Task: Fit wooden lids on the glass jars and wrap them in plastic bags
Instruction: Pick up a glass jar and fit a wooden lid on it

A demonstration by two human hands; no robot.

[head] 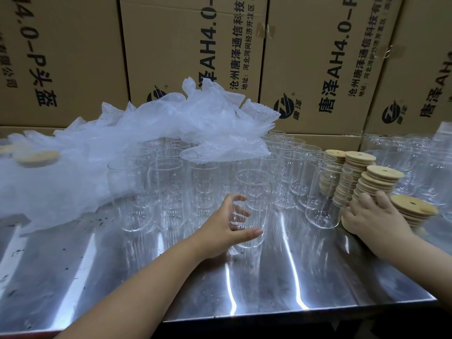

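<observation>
Here a clear, empty jar (pixel 254 189) (lidless) is gripped by left fingers (pixel 238 198); lids (pixel 344 223) are clasped by right fingers (pixel 367 199).

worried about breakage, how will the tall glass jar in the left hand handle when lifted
The glass jar looks thin-walled and clear, so probably fragile and fairly light. Its smooth sides may slip in the left hand. Tall and narrow, it would likely tip if bumped against the neighbouring jars.

Steel table (pixel 269 277), jars (pixel 166 192), lid stacks (pixel 376 182), perhaps bubble-wrap bags (pixel 171 118)
</observation>
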